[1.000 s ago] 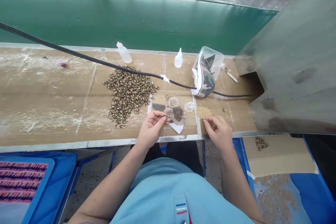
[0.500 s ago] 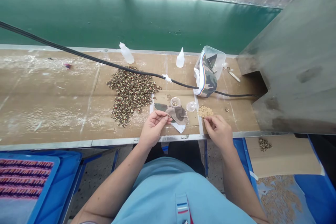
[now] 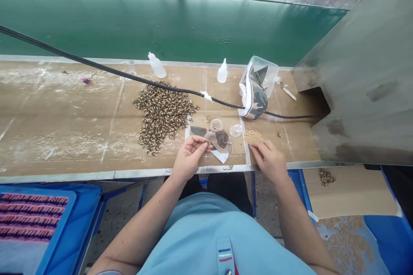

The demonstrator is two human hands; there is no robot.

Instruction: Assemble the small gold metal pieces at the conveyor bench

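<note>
My left hand (image 3: 190, 154) pinches a small brownish piece between thumb and forefinger, above the left edge of a camouflage cloth (image 3: 222, 139). The piece is too small to make out fully; it resembles those in the big pile of small patterned pieces (image 3: 161, 111) to the left. My right hand (image 3: 268, 159) has thumb and fingers pressed together at the near edge of a little heap of tan beads (image 3: 252, 135). Whatever lies between those fingertips is hidden. Two small clear round dishes (image 3: 216, 125) sit just beyond the cloth.
Two white squeeze bottles (image 3: 157, 66) stand at the back of the cardboard-covered bench. A black cable (image 3: 129, 76) crosses above it. Right of centre is a clear plastic box (image 3: 272, 68) with camouflage fabric. A metal housing (image 3: 361, 77) bounds the right side; blue trays (image 3: 87, 206) flank me below.
My right hand's fingertips have shifted very slightly along the edge of the bead heap. The left hand keeps its pinch in the same place. The view has moved a little.
</note>
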